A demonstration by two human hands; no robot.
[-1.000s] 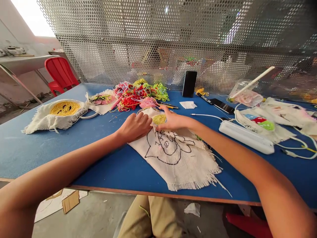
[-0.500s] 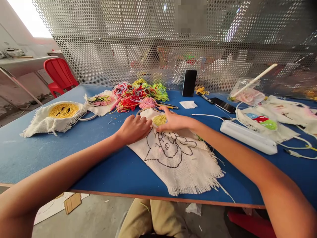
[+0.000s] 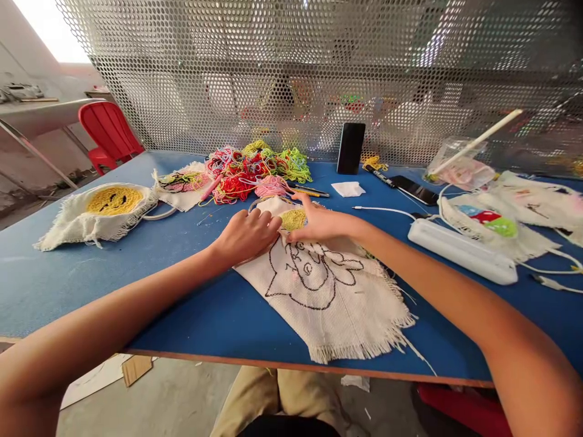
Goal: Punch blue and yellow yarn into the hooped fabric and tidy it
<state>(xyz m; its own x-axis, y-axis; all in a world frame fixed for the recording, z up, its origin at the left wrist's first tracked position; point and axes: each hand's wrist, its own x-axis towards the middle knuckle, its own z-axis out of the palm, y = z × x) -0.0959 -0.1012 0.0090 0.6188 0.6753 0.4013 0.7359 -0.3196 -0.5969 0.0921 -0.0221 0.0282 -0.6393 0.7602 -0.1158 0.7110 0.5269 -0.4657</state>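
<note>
A white fringed cloth (image 3: 350, 321) with a cat-like outline in black stitching lies on the table and hangs towards its front edge. Near its far end is a round yellow stitched patch (image 3: 293, 220). A thin brown hoop rim shows partly beside the patch. My left hand (image 3: 248, 233) is closed on the cloth at the patch's left, knuckles up. Over the right side bends my right hand (image 3: 324, 223), gripping the cloth with thumb and forefinger spread around the patch. Its other fingers are hidden.
Behind my hands lies a tangled yarn heap (image 3: 255, 173). To the left is a hooped cloth with a yellow face (image 3: 113, 200). A standing phone (image 3: 350, 149), a flat phone (image 3: 414, 190), a white bar-shaped device (image 3: 462, 250) and more embroidery (image 3: 489, 221) occupy the right. Perforated metal (image 3: 218, 73) rises behind.
The view has shifted slightly. Both hands keep nearly the same hold on the cloth, and the cloth has hardly moved.
</note>
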